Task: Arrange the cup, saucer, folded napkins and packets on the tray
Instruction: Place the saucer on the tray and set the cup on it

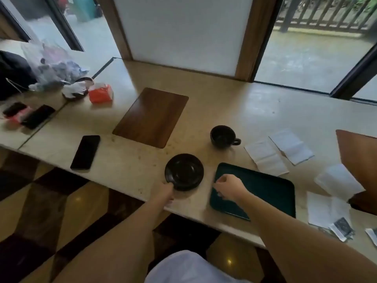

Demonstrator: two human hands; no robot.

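Glossy black saucer (184, 171), wooden placemat (151, 117)

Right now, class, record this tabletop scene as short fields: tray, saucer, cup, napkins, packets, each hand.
tray: dark green, nothing set on it
saucer: black, left of tray
cup: black, upright, beyond tray
napkins: white, folded, right of cup
packets: near right table edge
left hand: grips saucer rim
right hand: fingers curled, over tray's left edge

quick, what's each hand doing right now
Left hand: grips the near rim of the saucer.
Right hand: fingers curled, over the tray; holds nothing visible.
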